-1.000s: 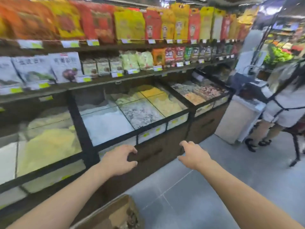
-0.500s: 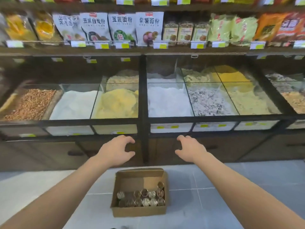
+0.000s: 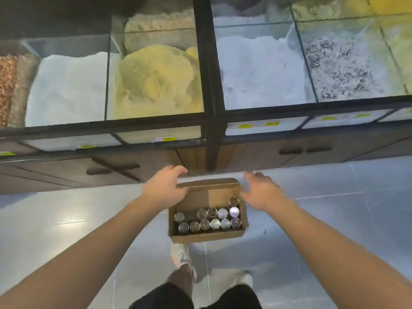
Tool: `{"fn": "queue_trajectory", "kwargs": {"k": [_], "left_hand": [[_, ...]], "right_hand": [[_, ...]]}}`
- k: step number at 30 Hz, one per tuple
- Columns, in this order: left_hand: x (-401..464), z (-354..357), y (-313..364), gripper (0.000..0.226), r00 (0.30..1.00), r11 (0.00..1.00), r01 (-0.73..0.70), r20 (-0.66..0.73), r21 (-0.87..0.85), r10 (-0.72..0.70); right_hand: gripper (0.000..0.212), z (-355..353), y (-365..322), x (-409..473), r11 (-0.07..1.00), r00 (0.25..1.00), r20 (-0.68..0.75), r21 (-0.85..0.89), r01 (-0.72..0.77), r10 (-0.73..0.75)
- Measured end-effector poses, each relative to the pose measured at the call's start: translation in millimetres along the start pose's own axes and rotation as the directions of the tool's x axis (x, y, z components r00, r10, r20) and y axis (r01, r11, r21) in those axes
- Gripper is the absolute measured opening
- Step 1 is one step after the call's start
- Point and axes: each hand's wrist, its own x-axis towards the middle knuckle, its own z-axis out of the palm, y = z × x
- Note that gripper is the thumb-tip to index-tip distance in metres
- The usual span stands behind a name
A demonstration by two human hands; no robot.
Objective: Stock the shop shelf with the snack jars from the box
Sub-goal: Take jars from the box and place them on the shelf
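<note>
A shop worker reaches down toward a cardboard box of snack jars standing on the tiled floor before glass-topped bulk bins. The left hand and right hand hover spread and empty at either side of the box's far end; whether the left fingers touch the rim is hard to tell through the blur. The jars stand packed along the near side, so a lift by the far end could tip the box and spill them.
</note>
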Motion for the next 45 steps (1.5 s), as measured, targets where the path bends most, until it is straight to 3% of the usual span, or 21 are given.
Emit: {"fn": "queue_trajectory", "kwargs": {"k": [6,9,15,23,30,39,45], "left_hand": [[85,109,-43,0.050,0.994,0.999,0.004,0.110,0.045,-0.009],[125,186,-70,0.052,0.987,0.995,0.049,0.151,0.083,-0.061],[188,349,-124,0.040,0.967,0.988,0.138,0.203,0.075,-0.151],[250,510,-176,0.054,0.938,0.978,0.193,0.277,0.076,-0.207],[300,579,-170,0.066,0.978,0.988,0.142,0.166,-0.068,-0.129],[330,615,-170,0.068,0.940,0.967,0.165,0.327,-0.196,-0.095],[334,611,-185,0.063,0.946,0.966,0.125,0.321,-0.226,-0.047]], "right_hand": [[0.061,101,12,88,0.999,0.996,0.078,0.006,-0.033,0.033],[0.052,168,27,139,0.999,0.994,0.112,0.048,-0.012,0.007],[0.057,308,67,239,0.999,0.978,0.208,0.037,-0.006,-0.002],[0.056,447,98,326,1.000,0.978,0.209,0.017,0.026,-0.029],[0.072,506,101,366,0.997,0.996,0.086,-0.076,-0.002,0.009],[0.075,527,117,396,0.993,0.991,0.121,-0.115,-0.036,0.050],[0.076,534,111,402,0.989,0.988,0.140,-0.136,-0.050,0.069]]}}
